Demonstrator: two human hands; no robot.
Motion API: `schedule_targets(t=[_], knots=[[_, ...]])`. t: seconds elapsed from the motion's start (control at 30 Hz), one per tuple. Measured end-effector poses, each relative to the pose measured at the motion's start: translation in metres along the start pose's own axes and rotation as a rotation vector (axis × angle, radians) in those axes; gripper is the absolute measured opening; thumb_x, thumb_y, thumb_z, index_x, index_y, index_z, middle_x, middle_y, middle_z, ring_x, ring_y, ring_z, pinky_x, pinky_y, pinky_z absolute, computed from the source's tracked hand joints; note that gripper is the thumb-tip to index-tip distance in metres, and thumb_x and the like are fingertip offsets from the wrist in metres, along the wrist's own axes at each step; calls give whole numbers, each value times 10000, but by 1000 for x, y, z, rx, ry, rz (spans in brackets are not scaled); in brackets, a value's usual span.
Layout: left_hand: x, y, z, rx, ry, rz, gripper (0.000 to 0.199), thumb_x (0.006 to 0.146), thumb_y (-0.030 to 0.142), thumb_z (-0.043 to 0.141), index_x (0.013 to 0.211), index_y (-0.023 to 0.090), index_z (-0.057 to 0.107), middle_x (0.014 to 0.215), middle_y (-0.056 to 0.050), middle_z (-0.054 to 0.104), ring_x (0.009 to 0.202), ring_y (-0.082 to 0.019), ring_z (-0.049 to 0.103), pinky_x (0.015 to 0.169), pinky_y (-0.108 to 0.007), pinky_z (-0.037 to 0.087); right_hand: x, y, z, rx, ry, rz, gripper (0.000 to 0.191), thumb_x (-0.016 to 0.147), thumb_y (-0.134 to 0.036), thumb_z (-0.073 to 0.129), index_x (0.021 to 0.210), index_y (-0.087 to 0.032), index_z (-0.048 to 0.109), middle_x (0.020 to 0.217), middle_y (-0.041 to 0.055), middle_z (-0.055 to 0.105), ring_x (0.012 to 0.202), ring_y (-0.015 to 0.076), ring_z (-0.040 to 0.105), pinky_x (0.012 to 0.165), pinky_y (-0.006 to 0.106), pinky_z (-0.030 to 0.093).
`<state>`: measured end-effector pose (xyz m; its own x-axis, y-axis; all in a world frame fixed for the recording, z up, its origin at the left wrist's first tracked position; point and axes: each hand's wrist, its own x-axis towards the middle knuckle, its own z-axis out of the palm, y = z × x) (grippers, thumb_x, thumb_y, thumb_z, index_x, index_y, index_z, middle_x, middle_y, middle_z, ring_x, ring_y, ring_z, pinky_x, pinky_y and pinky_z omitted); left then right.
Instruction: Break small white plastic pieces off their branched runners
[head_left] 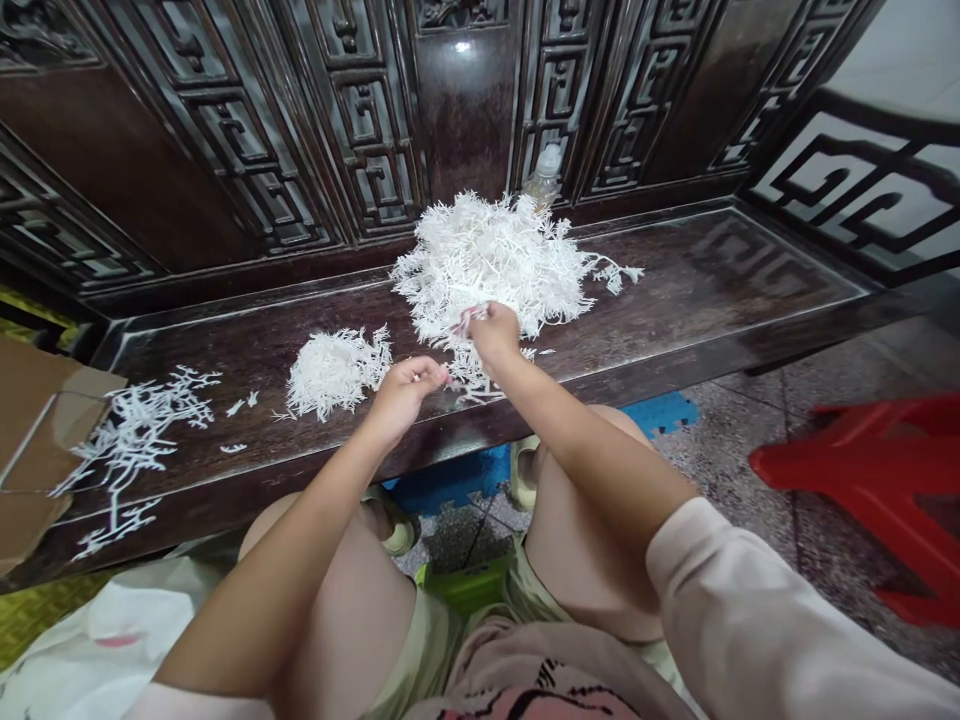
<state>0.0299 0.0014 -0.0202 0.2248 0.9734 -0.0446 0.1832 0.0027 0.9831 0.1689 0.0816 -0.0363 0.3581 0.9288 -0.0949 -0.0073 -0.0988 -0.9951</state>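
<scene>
A large heap of white branching plastic pieces (pixel 495 255) lies on the dark wooden bench (pixel 660 290). At the heap's front edge is my right hand (pixel 493 332), its fingers closed; what they pinch is too small to name. My left hand (pixel 411 388) is closed too, between the large heap and a smaller white pile (pixel 334 375), with its fingertips pressed together on something small I cannot make out. A few loose white pieces (pixel 476 385) lie between and below the two hands, near the bench's front edge.
Branching white pieces (pixel 146 430) lie at the left beside a cardboard box (pixel 37 420). A clear bottle (pixel 547 175) stands behind the large heap, against the carved backrest (pixel 465 110). A red plastic stool (pixel 862 445) is on the floor at right, a white bag (pixel 112 630) at lower left.
</scene>
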Motion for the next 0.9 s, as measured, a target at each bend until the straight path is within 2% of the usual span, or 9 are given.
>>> schedule_targets(t=[0.07, 0.1, 0.2, 0.27, 0.33, 0.47, 0.6, 0.77, 0.9], knots=[[-9, 5, 1, 12, -112, -3, 223, 670, 371, 579, 592, 164, 608, 633, -14, 565, 650, -138, 473, 631, -239, 327, 12, -4, -10, 24, 131, 27, 154, 603, -9, 434, 655, -148, 478, 604, -36, 526, 571, 72, 528, 536, 185, 421], [-11, 7, 1, 12, -136, -10, 220, 673, 367, 578, 596, 164, 608, 639, -16, 564, 651, -137, 474, 624, -237, 330, 16, -6, -15, 53, 125, 61, 169, 605, 6, 430, 657, -151, 465, 605, -35, 523, 571, 73, 533, 544, 191, 429], [-9, 3, -2, -97, -57, -83, 204, 687, 351, 566, 607, 163, 574, 595, -1, 510, 562, -102, 431, 538, -216, 313, 16, -12, -20, 133, -67, 284, 189, 609, 21, 480, 633, -158, 425, 587, -24, 515, 564, 86, 542, 561, 223, 457], [-1, -3, -5, -260, 20, -195, 208, 698, 344, 549, 603, 161, 526, 540, 20, 429, 472, -74, 359, 453, -201, 268, 6, -14, -15, 163, -188, 366, 198, 620, -3, 531, 636, -163, 415, 607, -15, 525, 569, 88, 540, 569, 234, 467], [8, -9, -9, -409, 86, -310, 243, 708, 362, 535, 590, 157, 477, 521, 30, 377, 426, -60, 314, 405, -192, 236, -8, -14, -7, 148, -256, 366, 207, 619, -34, 579, 652, -164, 421, 637, -10, 538, 565, 79, 528, 556, 220, 461], [15, -15, -15, -554, 164, -445, 347, 702, 421, 539, 535, 155, 392, 516, 29, 380, 417, -57, 357, 395, -186, 270, -26, -13, 5, 169, -396, 393, 220, 634, -59, 605, 646, -160, 410, 612, -13, 530, 525, 66, 514, 509, 187, 435], [14, -15, -18, -660, 187, -552, 336, 716, 385, 513, 520, 149, 376, 579, -12, 491, 501, -91, 477, 469, -214, 368, -27, -13, 5, 250, -409, 436, 221, 680, -30, 553, 653, -163, 378, 601, -18, 528, 523, 70, 543, 504, 182, 439], [15, -14, -19, -758, 209, -579, 176, 723, 239, 445, 590, 126, 472, 697, -62, 562, 645, -135, 555, 589, -269, 436, -28, -16, 4, 304, -414, 471, 217, 700, -2, 515, 664, -161, 372, 588, -21, 529, 529, 74, 550, 493, 178, 439], [15, -10, -19, -731, 167, -521, 109, 662, 170, 459, 684, 105, 544, 554, -6, 460, 436, -64, 409, 435, -204, 339, -30, -17, 2, 367, -511, 568, 136, 748, -33, 482, 680, -141, 438, 564, -8, 523, 535, 61, 529, 522, 166, 453]])
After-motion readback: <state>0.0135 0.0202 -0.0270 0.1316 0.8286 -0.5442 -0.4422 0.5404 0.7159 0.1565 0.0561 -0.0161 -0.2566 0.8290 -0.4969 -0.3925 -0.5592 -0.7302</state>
